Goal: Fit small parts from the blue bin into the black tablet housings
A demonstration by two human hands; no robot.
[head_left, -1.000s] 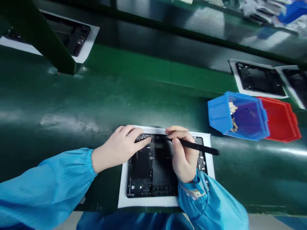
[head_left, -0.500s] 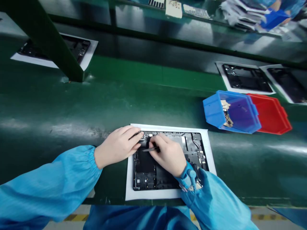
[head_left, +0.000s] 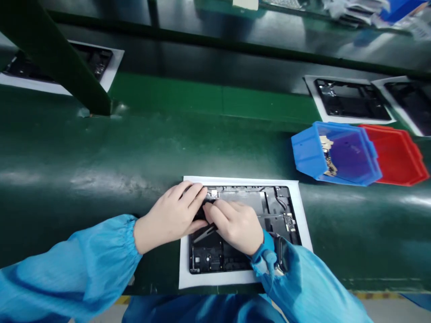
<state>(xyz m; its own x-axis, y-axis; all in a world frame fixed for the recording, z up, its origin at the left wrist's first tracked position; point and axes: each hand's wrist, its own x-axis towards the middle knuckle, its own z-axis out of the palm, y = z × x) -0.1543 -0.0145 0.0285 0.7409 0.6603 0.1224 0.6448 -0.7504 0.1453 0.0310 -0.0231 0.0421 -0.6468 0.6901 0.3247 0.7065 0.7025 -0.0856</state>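
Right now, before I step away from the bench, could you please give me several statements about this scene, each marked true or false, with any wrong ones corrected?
1. The left hand and the right hand are both at the open tablet-like housing. True.
2. The only tool in sight is in the left hand. False: the right hand holds it, a pair of tweezers.
3. The blue bin on the green bench contains small tan parts. True.
4. The tablet-like housing lies directly on the green bench. False: a white sheet lies between them.
5. A red bin is to the right of the blue bin, as pictured. True.
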